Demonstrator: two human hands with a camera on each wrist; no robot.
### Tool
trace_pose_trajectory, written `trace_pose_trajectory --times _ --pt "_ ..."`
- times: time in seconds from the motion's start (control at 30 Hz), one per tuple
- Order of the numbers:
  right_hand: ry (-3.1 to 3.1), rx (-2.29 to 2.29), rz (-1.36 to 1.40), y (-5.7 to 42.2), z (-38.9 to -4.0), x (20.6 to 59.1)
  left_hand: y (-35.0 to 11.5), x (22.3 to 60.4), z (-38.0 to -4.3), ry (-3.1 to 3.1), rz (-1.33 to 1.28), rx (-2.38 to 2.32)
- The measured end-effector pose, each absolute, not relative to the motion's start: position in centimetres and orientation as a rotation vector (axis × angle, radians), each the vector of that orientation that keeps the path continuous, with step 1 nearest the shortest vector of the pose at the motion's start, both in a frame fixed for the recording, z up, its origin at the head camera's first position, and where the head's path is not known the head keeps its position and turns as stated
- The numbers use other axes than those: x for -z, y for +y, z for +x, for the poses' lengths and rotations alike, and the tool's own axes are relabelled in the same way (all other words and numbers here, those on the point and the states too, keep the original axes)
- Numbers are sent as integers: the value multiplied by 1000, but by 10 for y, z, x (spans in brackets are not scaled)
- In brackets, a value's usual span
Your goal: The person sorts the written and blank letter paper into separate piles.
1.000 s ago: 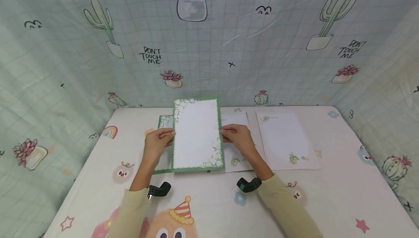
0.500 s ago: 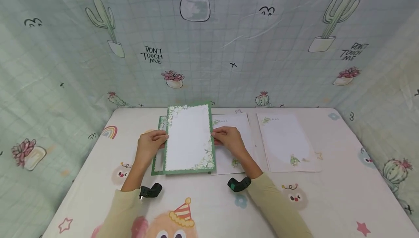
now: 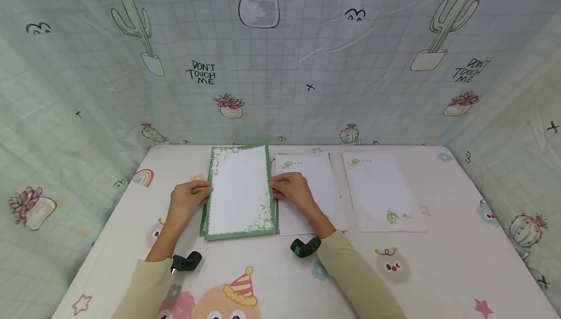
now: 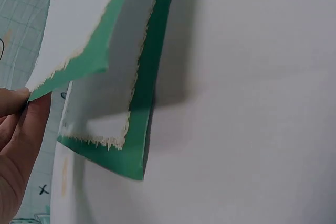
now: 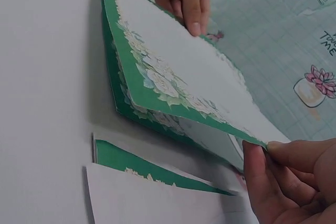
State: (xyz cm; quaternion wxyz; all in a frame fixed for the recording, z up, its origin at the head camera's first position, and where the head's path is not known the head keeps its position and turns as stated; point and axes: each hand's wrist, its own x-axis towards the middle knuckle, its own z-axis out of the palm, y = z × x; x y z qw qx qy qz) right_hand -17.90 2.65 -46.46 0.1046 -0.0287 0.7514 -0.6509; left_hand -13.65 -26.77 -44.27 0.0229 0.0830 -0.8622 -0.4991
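Note:
A sheet of paper (image 3: 238, 190) with a green border and white flowers is held between both hands. My left hand (image 3: 188, 202) pinches its left edge, thumb on top. On the right edge, my right hand (image 3: 294, 191) pinches it the same way. Below it lies a second green-bordered sheet (image 4: 137, 129), mostly covered in the head view. The right wrist view shows a gap between the held sheet (image 5: 178, 61) and the one underneath.
Right of the held sheet lie white sheets (image 3: 326, 187) with a small green print, a green edge showing beneath them in the right wrist view. Farther right is another similar white pile (image 3: 385, 192). A patterned curtain (image 3: 280, 65) stands behind the table (image 3: 460, 260).
Both hands have carried the green-bordered sheet left and down, from partly over the white sheets to above the other green-bordered sheet. Both keep their pinch on its edges.

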Motion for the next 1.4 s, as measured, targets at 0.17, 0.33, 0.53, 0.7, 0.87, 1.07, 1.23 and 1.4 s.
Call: trace_pose_trajectory --times 0.17,0.33,0.53,0.7,0.87,1.07,1.23,1.4 --pt "2194 1913 -93 21 -179 465 -274 445 -138 -2688 260 1493" --pt "2208 1891 -105 15 -180 462 -278 444 -140 -2688 260 1460" --pt "2235 1869 -126 6 -185 459 -286 441 -142 -2710 252 1451" --pt "2210 1861 -109 0 -186 458 -291 439 -144 -2749 267 1423" --pt "2256 1814 -88 -1 -186 458 -292 441 -146 -2751 274 1417" --pt "2336 1753 -59 -4 -186 457 -293 441 -150 -2769 235 1404" --pt "2333 1765 -49 -6 -188 459 -294 441 -152 -2784 248 1386" --pt "2354 1757 -38 -7 -190 462 -293 445 -154 -2795 263 1408"
